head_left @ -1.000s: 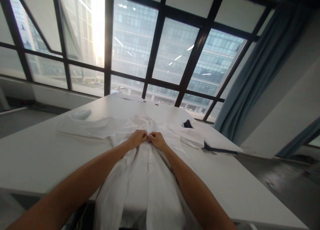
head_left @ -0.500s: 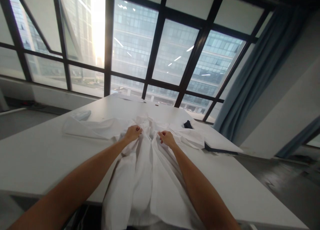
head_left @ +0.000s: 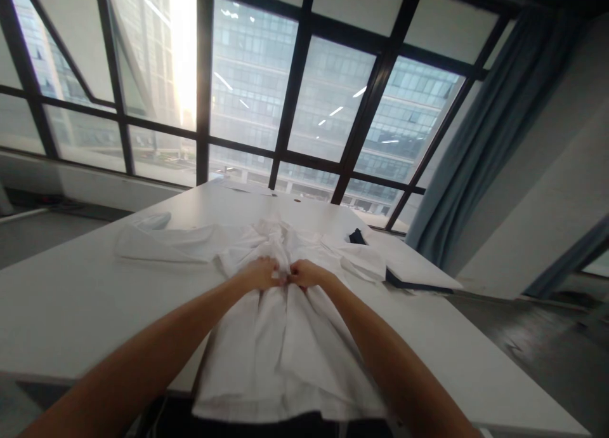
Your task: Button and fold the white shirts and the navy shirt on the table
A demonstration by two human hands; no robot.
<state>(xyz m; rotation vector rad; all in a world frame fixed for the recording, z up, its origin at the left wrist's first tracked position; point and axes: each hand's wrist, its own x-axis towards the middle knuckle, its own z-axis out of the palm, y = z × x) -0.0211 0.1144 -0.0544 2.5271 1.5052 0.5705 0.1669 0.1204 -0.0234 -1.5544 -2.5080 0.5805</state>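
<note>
A white shirt (head_left: 247,355) lies across the table, its sleeves spread to both sides and its lower part hanging over the near edge. My left hand (head_left: 264,273) is closed on the cloth at the middle of the front. Close beside it, my right hand (head_left: 305,274) pinches the opposite side of the front opening. The two hands nearly touch. Bunched folds of the collar area lie just beyond them. What the fingertips hold between them is too small to tell.
The white table (head_left: 118,311) reaches toward large windows. At the right lie a white board or folded sheet (head_left: 409,260) with a dark edge and a small dark item (head_left: 356,237). Thin sheets (head_left: 245,186) rest at the far end. A blue curtain (head_left: 485,152) hangs at the right.
Both hands have moved nearer to me and closer together along the shirt front. The shirt's lower hem has risen into view.
</note>
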